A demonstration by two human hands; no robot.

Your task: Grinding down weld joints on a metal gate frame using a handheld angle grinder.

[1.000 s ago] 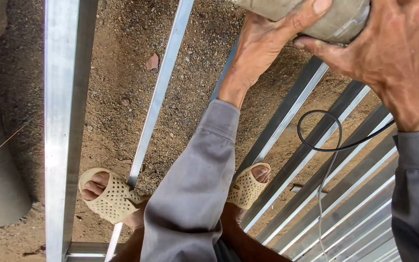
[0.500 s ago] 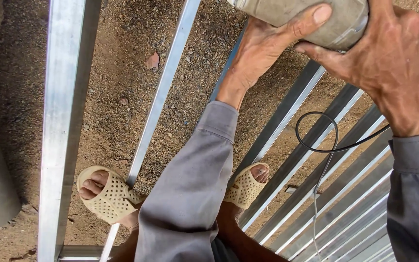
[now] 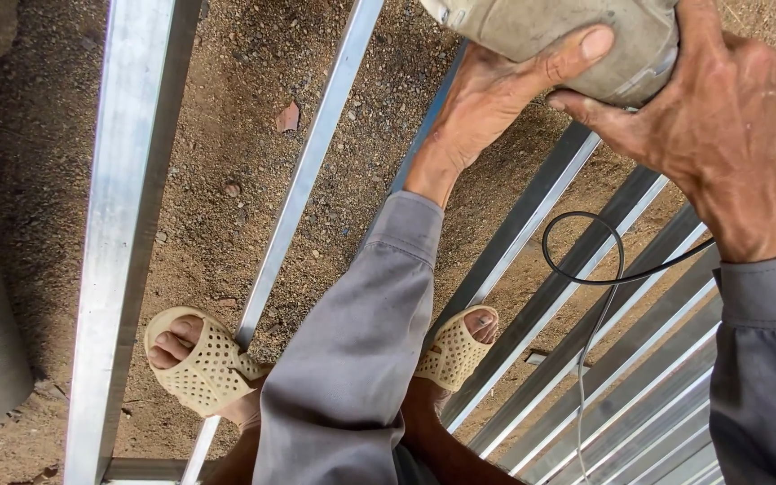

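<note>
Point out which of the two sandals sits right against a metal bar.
The perforated tan sandal on the picture's left: its inner edge meets the slanted metal bar. The other sandal is half hidden behind the grey sleeve.

Tool [image 3: 559, 36] held above bars [image 3: 532, 224]; left hand [image 3: 496, 99] left, right hand [image 3: 702, 126] right; sandals [image 3: 199, 368] on ground below.

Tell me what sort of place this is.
Probably an outdoor metalwork or building site. Bare sandy ground with pebbles, long metal bars laid across it, and both hands, left hand and right hand, holding a corded power tool.
</note>
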